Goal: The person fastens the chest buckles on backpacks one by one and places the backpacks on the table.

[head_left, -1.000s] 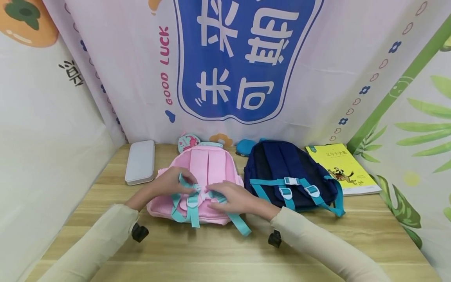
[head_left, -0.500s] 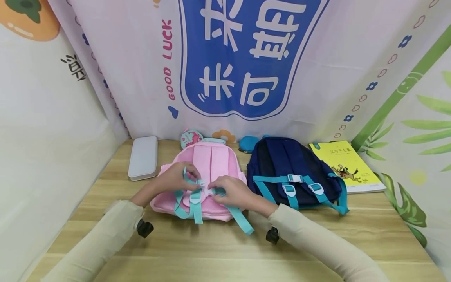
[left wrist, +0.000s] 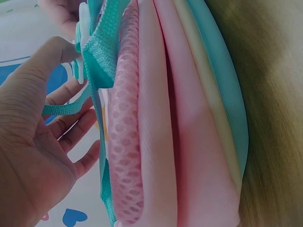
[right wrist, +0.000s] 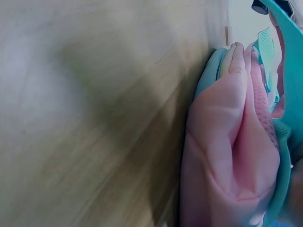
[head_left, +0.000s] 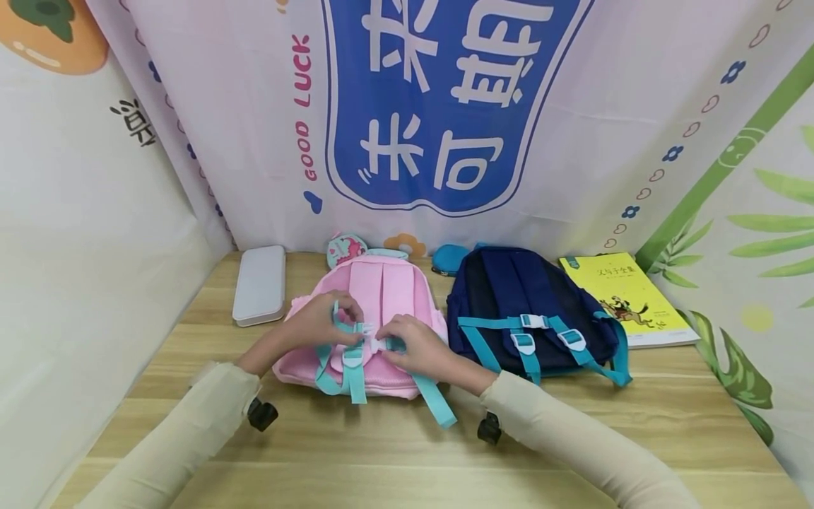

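Observation:
A pink backpack point(head_left: 364, 283) lies on the table with its shoulder straps up. Over its lower back, my left hand point(head_left: 321, 322) pinches a white buckle half point(head_left: 364, 329) on a teal strap between thumb and fingers. Just right of it, my right hand point(head_left: 416, 346) pinches the other white buckle half point(head_left: 376, 344) and its teal webbing. The two halves sit close together; whether they touch is too small to tell. In the left wrist view, the left hand's point(left wrist: 38, 123) other fingers are spread behind a teal strap point(left wrist: 102, 56). The right wrist view mostly shows the pack's pink side point(right wrist: 218, 137).
To the right lies a navy backpack point(head_left: 509, 297) with its white buckle point(head_left: 534, 322) fastened across teal straps. A yellow book point(head_left: 620, 297) is partly behind it. A white case point(head_left: 259, 286) lies left of the pink pack. Small pouches point(head_left: 449, 259) sit by the back curtain.
The head view has shifted slightly. Both hands stay at the pink backpack's buckle, and the right hand's fingers have drawn in closer around their half.

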`<action>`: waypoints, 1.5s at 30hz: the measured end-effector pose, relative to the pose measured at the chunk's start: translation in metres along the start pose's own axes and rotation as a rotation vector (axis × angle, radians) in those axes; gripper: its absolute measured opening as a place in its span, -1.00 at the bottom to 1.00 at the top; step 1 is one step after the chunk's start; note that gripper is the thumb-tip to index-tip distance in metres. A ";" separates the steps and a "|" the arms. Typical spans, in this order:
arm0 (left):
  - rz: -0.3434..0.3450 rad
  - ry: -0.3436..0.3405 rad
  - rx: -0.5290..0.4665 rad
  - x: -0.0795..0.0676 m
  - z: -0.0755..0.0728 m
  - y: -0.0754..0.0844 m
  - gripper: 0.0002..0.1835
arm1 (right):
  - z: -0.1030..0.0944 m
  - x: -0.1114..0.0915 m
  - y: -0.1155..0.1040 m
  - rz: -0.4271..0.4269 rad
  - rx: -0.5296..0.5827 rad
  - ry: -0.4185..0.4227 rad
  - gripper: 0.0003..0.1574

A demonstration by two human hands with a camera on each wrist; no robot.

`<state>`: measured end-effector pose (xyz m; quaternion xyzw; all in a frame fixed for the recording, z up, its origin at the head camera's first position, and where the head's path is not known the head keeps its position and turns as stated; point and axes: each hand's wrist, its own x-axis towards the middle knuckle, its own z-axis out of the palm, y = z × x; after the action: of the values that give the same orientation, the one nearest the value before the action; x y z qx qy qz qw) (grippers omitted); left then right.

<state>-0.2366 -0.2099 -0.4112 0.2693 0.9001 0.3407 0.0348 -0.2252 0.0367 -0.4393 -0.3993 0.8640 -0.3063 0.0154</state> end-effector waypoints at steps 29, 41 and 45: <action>0.026 0.052 0.006 -0.002 0.002 0.009 -0.78 | -0.006 -0.012 -0.001 -0.050 0.029 0.224 -0.70; 0.053 0.060 0.023 -0.001 0.002 0.014 -0.78 | -0.008 -0.010 -0.005 -0.034 -0.025 0.220 -0.69; 0.064 0.057 0.035 0.000 0.002 0.015 -0.78 | -0.010 -0.008 -0.007 -0.025 -0.028 0.213 -0.70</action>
<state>-0.2293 -0.1987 -0.4032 0.2888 0.8975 0.3333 -0.0066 -0.2177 0.0441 -0.4292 -0.3752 0.8599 -0.3354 -0.0860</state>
